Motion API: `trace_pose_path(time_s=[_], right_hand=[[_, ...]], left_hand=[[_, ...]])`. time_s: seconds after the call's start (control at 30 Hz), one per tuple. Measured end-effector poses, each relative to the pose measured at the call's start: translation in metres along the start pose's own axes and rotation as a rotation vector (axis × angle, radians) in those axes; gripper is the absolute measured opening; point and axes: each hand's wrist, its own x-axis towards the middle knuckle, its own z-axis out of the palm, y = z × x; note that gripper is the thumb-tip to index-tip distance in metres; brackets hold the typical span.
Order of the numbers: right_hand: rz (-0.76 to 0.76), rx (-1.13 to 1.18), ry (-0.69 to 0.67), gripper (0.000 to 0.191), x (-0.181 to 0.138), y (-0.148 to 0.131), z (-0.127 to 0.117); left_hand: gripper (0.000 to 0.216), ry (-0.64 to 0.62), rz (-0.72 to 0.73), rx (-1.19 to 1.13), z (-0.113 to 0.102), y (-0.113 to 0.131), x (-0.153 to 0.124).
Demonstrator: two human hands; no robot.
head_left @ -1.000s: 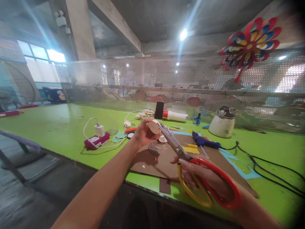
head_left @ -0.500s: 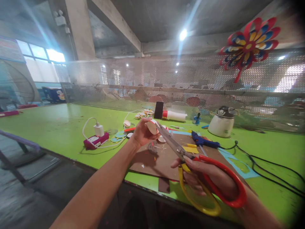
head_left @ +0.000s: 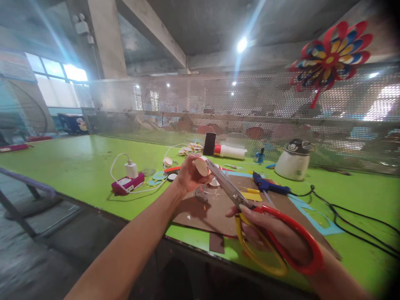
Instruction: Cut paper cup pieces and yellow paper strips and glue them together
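Note:
A small round white paper disc [head_left: 202, 167] with red at its edge is pinched in my left hand [head_left: 188, 174], above the middle of the table. My right hand [head_left: 259, 225] grips a pair of scissors [head_left: 229, 187] with one red and one yellow handle. The blade tips meet the right rim of the disc, and the blades look nearly closed. Below both hands lies a brown board [head_left: 215, 216] with small paper scraps. A blue glue gun [head_left: 270, 186] rests to the right of the blades, near yellow paper pieces [head_left: 251, 194].
A purple power strip [head_left: 128, 184] with a white charger stands on the left. Behind are a phone-like dark slab [head_left: 209, 144], a white roll [head_left: 231, 152], a blue bottle [head_left: 259, 156] and a white-and-black pot [head_left: 293, 160]. A black cord [head_left: 334, 210] loops at right.
The scissor handles have drawn slightly closer together, and the blades have closed a little at the disc's rim. The whole view has shifted slightly.

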Motion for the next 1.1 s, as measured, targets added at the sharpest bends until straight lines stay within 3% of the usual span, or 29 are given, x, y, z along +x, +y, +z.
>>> trace_pose_path(time_s=[0.37, 0.67, 1.1], right_hand=[[-0.020, -0.102, 0.050, 0.035, -0.0004, 0.0014, 0.0031], [-0.105, -0.376, 0.127, 0.048, 0.0013, 0.0054, -0.0021], [-0.149, -0.290, 0.110, 0.043, 0.0028, 0.0051, 0.0021]], left_hand=[[0.041, 0.007, -0.011, -0.004, 0.0020, -0.0001, -0.0005], [0.039, -0.033, -0.019, -0.028, 0.0010, -0.0021, 0.0002], [0.041, -0.002, -0.015, -0.019, 0.0036, -0.0017, -0.0010]])
